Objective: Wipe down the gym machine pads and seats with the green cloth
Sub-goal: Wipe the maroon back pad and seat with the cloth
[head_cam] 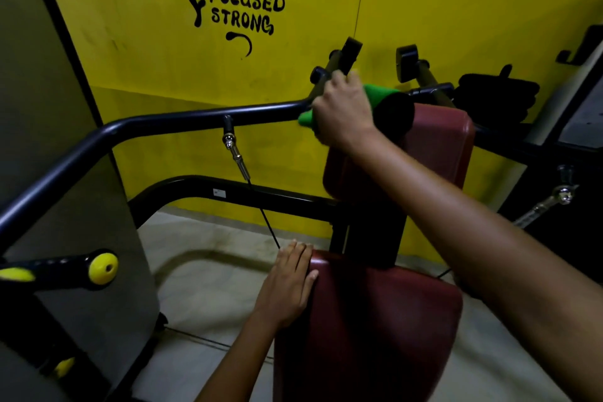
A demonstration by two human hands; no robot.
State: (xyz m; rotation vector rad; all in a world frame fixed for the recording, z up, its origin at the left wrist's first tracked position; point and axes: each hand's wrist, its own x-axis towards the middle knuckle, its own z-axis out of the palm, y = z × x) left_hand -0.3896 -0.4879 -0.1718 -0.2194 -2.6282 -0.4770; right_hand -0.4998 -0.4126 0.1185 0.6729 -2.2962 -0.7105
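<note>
Two bare hands work on a maroon gym machine set against a yellow wall (130, 42) painted with black motivational words. Taking the upright backrest pad (434, 153) as the landmark: the right hand (342, 108) reaches to its top edge, where a black roller cushion (396, 114) sits, and its grip is clenched around the green cloth (380, 93), which bunches out from under the palm on both sides and lies pressed on the roller. Below the backrest, the seat pad (375, 330) juts toward the viewer; the left hand (288, 281) rests on the seat's left front corner with its grip released, fingers straight and flat on the vinyl, holding nothing.

Left of the backrest, a curved black bar (163, 127) sweeps outward with a chrome cable fitting (233, 147) hanging from it, and a yellow-capped handle (102, 268) shows farther left and lower. Right of the backrest, dark weights or gear sit in shadow, too dim to identify.

The step in hand appears to be wiping the top cushion, with the left hand bracing. The backrest face and seat seem not yet wiped, though the vinyl gives no clear sign either way. The next move likely calls for drawing the cloth down the backrest with steady pressure, then lifting the left hand away so the seat can be covered.
</note>
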